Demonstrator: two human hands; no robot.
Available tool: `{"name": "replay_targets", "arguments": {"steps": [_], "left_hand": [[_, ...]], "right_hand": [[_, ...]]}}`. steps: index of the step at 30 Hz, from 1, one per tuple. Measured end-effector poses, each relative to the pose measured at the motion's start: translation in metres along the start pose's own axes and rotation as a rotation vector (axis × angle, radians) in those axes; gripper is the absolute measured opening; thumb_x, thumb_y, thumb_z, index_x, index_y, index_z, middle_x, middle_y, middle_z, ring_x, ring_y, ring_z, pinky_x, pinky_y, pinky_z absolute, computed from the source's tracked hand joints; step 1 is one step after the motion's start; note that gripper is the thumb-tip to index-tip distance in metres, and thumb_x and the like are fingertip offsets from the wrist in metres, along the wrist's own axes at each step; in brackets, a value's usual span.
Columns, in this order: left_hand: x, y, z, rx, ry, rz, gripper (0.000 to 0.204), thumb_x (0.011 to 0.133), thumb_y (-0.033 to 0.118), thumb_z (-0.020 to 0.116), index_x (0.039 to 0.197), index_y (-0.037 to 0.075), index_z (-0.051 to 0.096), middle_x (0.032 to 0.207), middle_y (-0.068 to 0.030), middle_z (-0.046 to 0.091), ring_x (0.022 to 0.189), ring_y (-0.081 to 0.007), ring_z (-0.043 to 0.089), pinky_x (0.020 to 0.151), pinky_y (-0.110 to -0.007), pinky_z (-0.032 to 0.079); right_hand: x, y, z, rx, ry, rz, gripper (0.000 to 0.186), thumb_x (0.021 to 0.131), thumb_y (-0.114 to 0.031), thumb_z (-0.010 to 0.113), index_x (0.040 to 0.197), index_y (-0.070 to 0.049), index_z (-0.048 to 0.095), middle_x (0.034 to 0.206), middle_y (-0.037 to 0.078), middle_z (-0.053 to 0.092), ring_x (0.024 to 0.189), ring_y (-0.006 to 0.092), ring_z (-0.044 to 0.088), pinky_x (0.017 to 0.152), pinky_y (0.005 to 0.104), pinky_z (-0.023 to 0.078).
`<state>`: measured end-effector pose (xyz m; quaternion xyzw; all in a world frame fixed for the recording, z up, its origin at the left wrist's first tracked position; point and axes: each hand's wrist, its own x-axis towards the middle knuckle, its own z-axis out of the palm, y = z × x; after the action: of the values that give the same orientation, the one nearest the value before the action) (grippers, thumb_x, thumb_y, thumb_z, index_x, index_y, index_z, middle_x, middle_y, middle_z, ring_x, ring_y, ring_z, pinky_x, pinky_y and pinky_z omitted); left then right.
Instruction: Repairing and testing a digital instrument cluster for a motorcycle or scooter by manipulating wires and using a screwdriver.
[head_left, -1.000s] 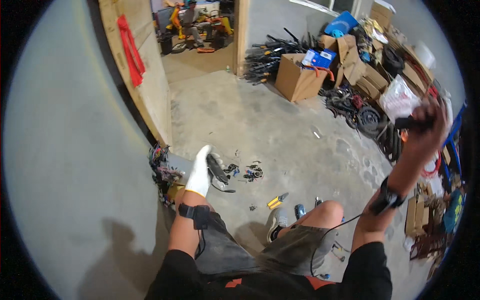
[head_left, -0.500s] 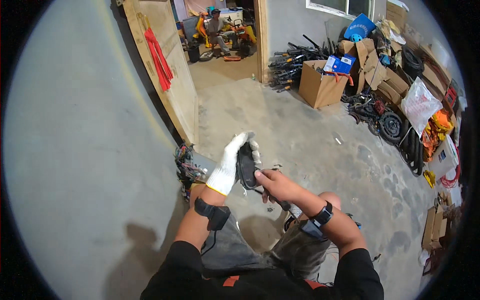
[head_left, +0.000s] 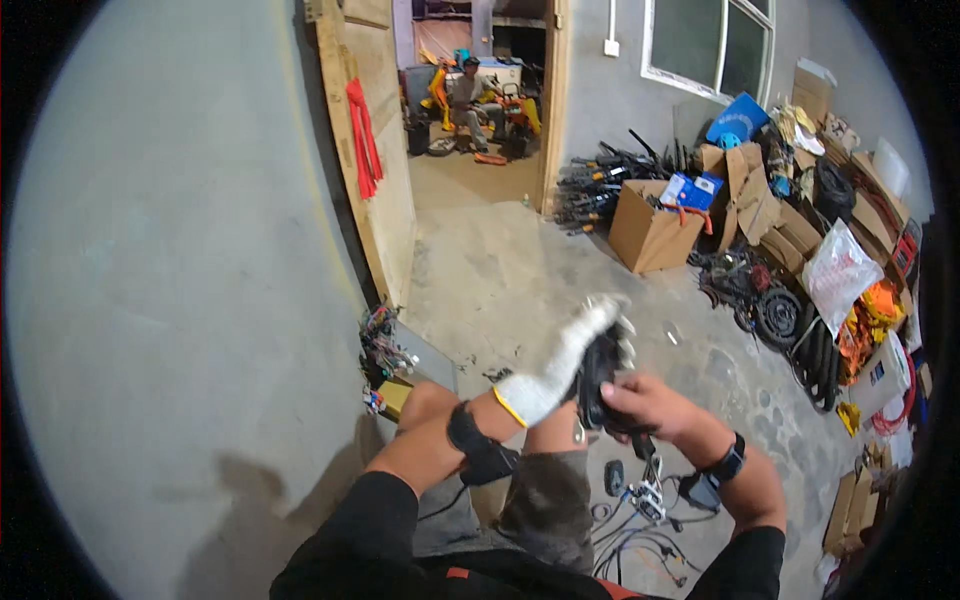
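Note:
My left hand (head_left: 575, 345), in a white knit glove with a yellow edge, is wrapped round a long black part with rounded ends (head_left: 597, 372). The part stands tilted, and its exact kind cannot be made out. My bare right hand (head_left: 650, 405) grips the lower end, its thumb pressed on the near face. Some dark material shows below the right fingers, too blurred to name. Under that hand lie a silvery metal piece (head_left: 650, 500) and several thin cables (head_left: 635, 550) on the floor.
Bundled coloured wires (head_left: 385, 340) stand by the left wall. An open door (head_left: 370, 150) with red cloth leads to a room where a person (head_left: 468, 100) sits. On the right are a cardboard box (head_left: 655, 230), a small wheel (head_left: 778, 315) and a plastic bag (head_left: 842, 270).
Both hands have moved right with the black part between them, and the head view has shifted. The cables and metal piece on the floor are now in plain sight.

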<state>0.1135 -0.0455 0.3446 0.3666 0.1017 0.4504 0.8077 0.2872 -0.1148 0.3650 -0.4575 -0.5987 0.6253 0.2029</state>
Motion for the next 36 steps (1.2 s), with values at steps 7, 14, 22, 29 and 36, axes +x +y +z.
{"name": "replay_targets", "arguments": {"steps": [7,14,22,29,36], "left_hand": [[-0.035,0.002,-0.028,0.023,0.127,-0.113,0.044,0.1,0.026,0.057,0.138,0.005,0.052,0.117,-0.0112,0.067,0.101,-0.0247,0.067,0.092,-0.039,0.055],[-0.015,0.052,-0.102,0.066,0.21,-0.233,0.031,0.096,0.03,0.061,0.109,0.003,0.067,0.103,-0.0128,0.071,0.09,-0.0233,0.07,0.075,-0.034,0.057],[0.019,0.091,-0.183,-0.023,0.479,0.027,0.036,0.095,0.029,0.063,0.116,0.001,0.059,0.103,-0.0157,0.07,0.09,-0.0282,0.07,0.084,-0.044,0.06],[0.027,0.081,-0.226,0.092,0.588,-0.115,0.044,0.098,0.049,0.057,0.124,0.014,0.051,0.099,-0.0153,0.069,0.076,-0.0266,0.07,0.068,-0.043,0.061],[0.032,0.069,-0.252,0.157,0.413,-0.348,0.059,0.097,0.065,0.046,0.112,0.009,0.056,0.096,-0.0144,0.07,0.082,-0.024,0.071,0.065,-0.034,0.058]], "right_hand": [[0.036,0.027,0.016,0.308,0.032,-0.074,0.045,0.101,-0.046,0.056,0.091,-0.004,0.066,0.067,0.003,0.061,0.052,0.0095,0.056,0.046,0.0233,0.042],[0.107,0.01,0.033,0.129,0.107,-0.032,0.05,0.103,-0.047,0.051,0.097,0.001,0.063,0.07,0.007,0.064,0.054,0.0119,0.057,0.049,0.025,0.045],[0.181,0.031,-0.024,0.798,-0.044,-0.178,0.039,0.103,-0.045,0.052,0.101,-0.007,0.057,0.071,0.0,0.055,0.059,0.0145,0.057,0.051,0.0277,0.045],[0.232,0.041,-0.028,1.021,0.214,-0.342,0.042,0.088,-0.005,0.065,0.123,-0.009,0.041,0.103,0.01,0.056,0.103,0.0362,0.062,0.097,0.0653,0.05],[0.237,0.053,-0.048,0.682,0.641,-0.488,0.038,0.099,-0.009,0.058,0.13,-0.005,0.037,0.116,0.014,0.054,0.115,0.042,0.062,0.094,0.0555,0.054]]}}
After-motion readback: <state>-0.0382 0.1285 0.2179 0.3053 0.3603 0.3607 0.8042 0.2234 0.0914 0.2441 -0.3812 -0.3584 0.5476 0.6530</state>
